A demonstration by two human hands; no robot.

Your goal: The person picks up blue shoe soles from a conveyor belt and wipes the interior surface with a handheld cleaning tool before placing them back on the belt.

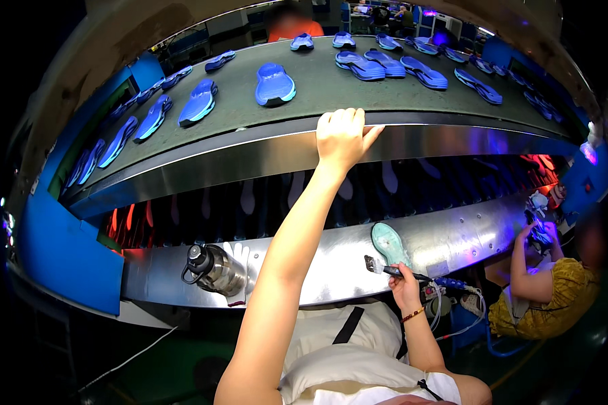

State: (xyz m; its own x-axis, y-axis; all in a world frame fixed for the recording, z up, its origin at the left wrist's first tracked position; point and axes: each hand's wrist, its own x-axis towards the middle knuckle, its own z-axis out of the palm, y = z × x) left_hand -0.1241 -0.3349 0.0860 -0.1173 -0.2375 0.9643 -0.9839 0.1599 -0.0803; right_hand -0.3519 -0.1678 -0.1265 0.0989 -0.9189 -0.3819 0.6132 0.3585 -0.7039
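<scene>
My left hand [342, 140] reaches far forward to the front metal edge [263, 138] of the upper conveyor. Its fingers curl over that edge and the thumb points right; the fingertips are partly hidden. Lower down, my right hand [404, 291] is closed round a flat brush [391, 271] with a dark handle, its bristles pointing left. A mint-green shoe sole [387, 241] lies on the steel ledge just beyond the brush. The sole's near end meets the brush and my fingers; I cannot tell whether they also touch it. Several blue shoe soles [275, 84] lie on the upper belt.
Under the upper belt runs a darker lower level with soles [248, 197] and red glow at both ends. A drinks bottle [214, 270] and a white glove [238, 256] are on the steel ledge [304, 263]. A co-worker in yellow [546, 297] works at right; cables [476, 297] hang nearby.
</scene>
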